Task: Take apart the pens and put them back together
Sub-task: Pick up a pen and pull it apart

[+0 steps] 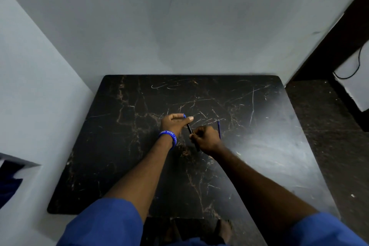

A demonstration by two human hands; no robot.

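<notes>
Both hands meet over the middle of the black marble-patterned table (pixel 123 146). My left hand (pixel 173 122), with a blue wristband, pinches a small blue pen piece (pixel 184 115) at its fingertips. A dark pen barrel (pixel 189 128) runs slantwise from the left hand's fingers down into my right hand (pixel 206 140), whose fingers are closed around its lower end. A thin blue refill (pixel 219 129) lies on the table just right of my right hand, pointing away from me.
The table stands in a corner, with pale walls behind it and to its left. A dark floor (pixel 329 136) lies to the right, with a black cable (pixel 357 66) hanging near a dark frame. My feet show under the table's near edge.
</notes>
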